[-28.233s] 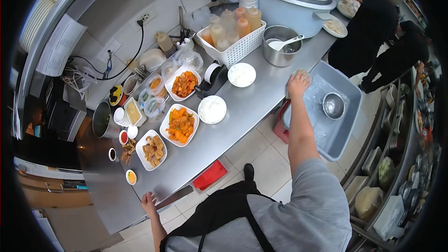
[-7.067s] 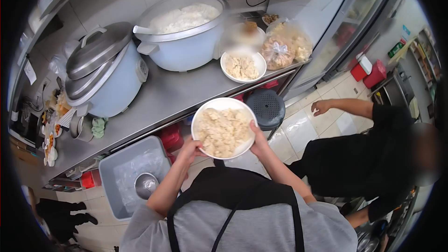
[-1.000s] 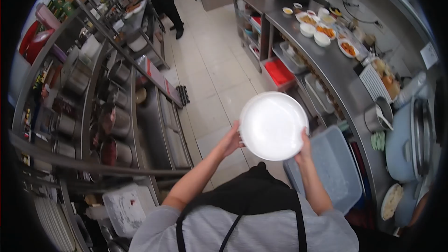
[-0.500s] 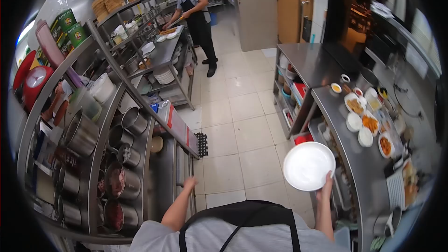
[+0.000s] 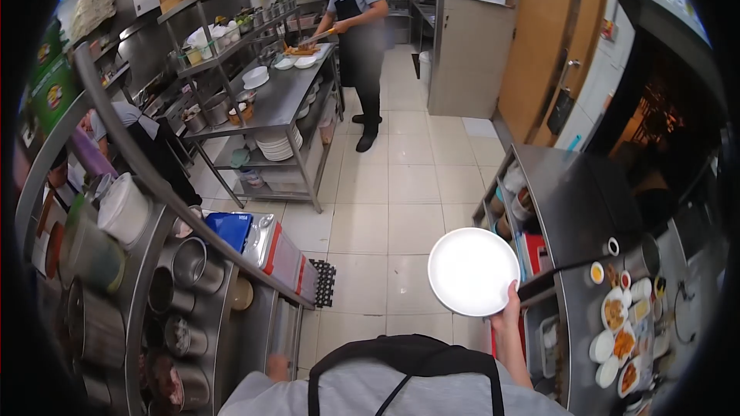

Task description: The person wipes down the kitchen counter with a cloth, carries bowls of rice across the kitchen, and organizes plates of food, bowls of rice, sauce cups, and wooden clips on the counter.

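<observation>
My right hand (image 5: pixel 507 306) grips the right edge of a round white plate (image 5: pixel 473 271), its thumb over the rim. Nothing lies on the plate, which is held out over the tiled floor. My left hand (image 5: pixel 278 367) hangs low beside the metal rack on the left. Blur and its small size hide how the fingers of that hand lie, and I see no object in it.
Several steel pots (image 5: pixel 193 262) stand on the left rack. Ahead, a co-worker (image 5: pixel 361 23) holds a knife at a steel table (image 5: pixel 270 100). On the right, a steel counter (image 5: pixel 574 316) carries bowls of food (image 5: pixel 624 341). A black mat (image 5: pixel 325 283) lies on the floor.
I have moved forward along the aisle, so the co-worker and table look nearer. The plate has shifted left in view, still in my right hand. My left hand has dropped lower.
</observation>
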A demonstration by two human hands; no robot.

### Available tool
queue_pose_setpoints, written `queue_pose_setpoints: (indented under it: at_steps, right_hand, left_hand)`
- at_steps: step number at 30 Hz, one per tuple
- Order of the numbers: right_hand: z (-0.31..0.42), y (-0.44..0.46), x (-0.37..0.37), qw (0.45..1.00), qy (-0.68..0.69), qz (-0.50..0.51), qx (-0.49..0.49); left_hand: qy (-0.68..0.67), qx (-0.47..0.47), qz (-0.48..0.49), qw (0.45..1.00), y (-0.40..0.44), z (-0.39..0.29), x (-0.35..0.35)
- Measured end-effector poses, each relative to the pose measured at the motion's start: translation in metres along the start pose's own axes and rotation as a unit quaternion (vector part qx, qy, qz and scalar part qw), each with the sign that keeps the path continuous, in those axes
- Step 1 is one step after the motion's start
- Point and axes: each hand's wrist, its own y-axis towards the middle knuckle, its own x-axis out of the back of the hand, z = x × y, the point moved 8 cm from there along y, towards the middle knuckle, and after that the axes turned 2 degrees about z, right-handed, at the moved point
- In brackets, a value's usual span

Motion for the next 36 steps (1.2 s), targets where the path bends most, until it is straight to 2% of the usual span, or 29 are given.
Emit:
queue_pose_setpoints:
  at_steps: [1, 2, 3, 4, 5, 6, 7, 9, 10, 12, 13, 15, 17, 18, 19, 21, 23, 25, 27, 28, 29, 31, 35, 36]
  right_hand:
    - [0.007, 0.019, 0.004, 1.0, -0.004, -0.021, 0.008]
    - [0.014, 0.037, 0.006, 0.999, -0.007, -0.043, 0.014]
    - [0.025, 0.052, 0.004, 0.997, -0.033, -0.06, 0.03]
    - [0.031, 0.073, 0.011, 0.996, -0.042, -0.065, 0.041]
    - [0.038, 0.09, 0.011, 0.996, -0.029, -0.07, 0.047]
    - [0.045, 0.107, 0.01, 0.995, -0.015, -0.076, 0.055]
    - [0.053, 0.128, 0.016, 0.993, -0.029, -0.085, 0.072]
    - [0.065, 0.17, 0.027, 0.989, -0.04, -0.117, 0.084]
    - [0.069, 0.192, 0.029, 0.988, -0.043, -0.121, 0.081]
    - [0.079, 0.242, 0.026, 0.987, -0.022, -0.143, 0.073]
    - [0.084, 0.27, 0.015, 0.989, -0.011, -0.133, 0.061]
    - [0.097, 0.334, -0.014, 0.993, -0.02, -0.097, 0.058]
    - [0.106, 0.399, -0.046, 0.996, -0.031, -0.066, 0.045]
    - [0.107, 0.436, -0.058, 0.996, -0.029, -0.073, 0.036]
    - [0.108, 0.478, -0.072, 0.999, -0.023, -0.03, 0.035]
    - [0.115, 0.549, -0.12, 0.998, -0.06, -0.022, 0.023]
    - [0.116, 0.62, -0.164, 0.998, -0.064, -0.007, 0.015]
    - [0.117, 0.682, -0.208, 0.998, -0.052, 0.032, 0.014]
    - [0.119, 0.732, -0.242, 0.998, -0.041, 0.054, 0.018]
    - [0.119, 0.755, -0.253, 0.999, -0.043, 0.032, 0.006]
    - [0.12, 0.776, -0.26, 0.999, -0.046, 0.009, -0.007]
    - [0.127, 0.818, -0.272, 0.999, -0.045, -0.014, -0.001]
    - [0.136, 0.909, -0.257, 0.998, -0.018, -0.053, -0.008]
    - [0.139, 0.93, -0.255, 0.998, -0.016, -0.053, -0.001]
  left_hand:
    - [-0.062, -0.036, -0.045, 0.996, 0.036, -0.057, 0.012]
    - [-0.042, -0.013, -0.011, 0.999, 0.078, -0.12, 0.017]
    - [-0.171, -0.115, -0.093, 0.974, 0.099, -0.203, 0.049]
    - [-0.037, -0.031, -0.03, 0.998, 0.098, -0.278, 0.079]
    - [0.044, -0.132, -0.035, 0.99, 0.11, -0.359, 0.096]
    - [0.066, -0.178, -0.067, 0.98, 0.143, -0.428, 0.098]
    - [-0.007, -0.299, -0.204, 0.932, 0.164, -0.494, 0.108]
    - [-0.119, -0.367, -0.233, 0.893, 0.128, -0.603, 0.158]
    - [-0.117, -0.365, -0.228, 0.895, 0.118, -0.639, 0.166]
    - [-0.22, -0.377, -0.047, 0.899, 0.12, -0.708, 0.16]
    - [-0.221, -0.376, -0.049, 0.898, 0.13, -0.729, 0.157]
    - [-0.139, -0.458, -0.076, 0.875, 0.148, -0.758, 0.139]
    - [-0.098, -0.449, -0.063, 0.886, 0.189, -0.761, 0.127]
    - [-0.075, -0.37, 0.015, 0.926, 0.22, -0.753, 0.122]
    - [-0.048, -0.286, 0.093, 0.952, 0.245, -0.744, 0.116]
    - [-0.193, -0.157, 0.17, 0.954, 0.24, -0.742, 0.147]
    - [-0.188, -0.166, 0.15, 0.956, 0.275, -0.751, 0.155]
    - [-0.193, -0.178, 0.12, 0.957, 0.302, -0.793, 0.179]
    - [-0.28, -0.134, 0.204, 0.928, 0.289, -0.866, 0.211]
    - [-0.338, -0.158, 0.234, 0.897, 0.309, -0.906, 0.209]
    - [-0.367, -0.207, 0.249, 0.872, 0.307, -0.961, 0.224]
    - [-0.412, -0.302, 0.338, 0.79, 0.283, -1.084, 0.256]
    - [-0.432, -0.308, 0.576, 0.622, 0.231, -1.279, 0.283]
    - [-0.428, -0.314, 0.578, 0.62, 0.236, -1.316, 0.281]
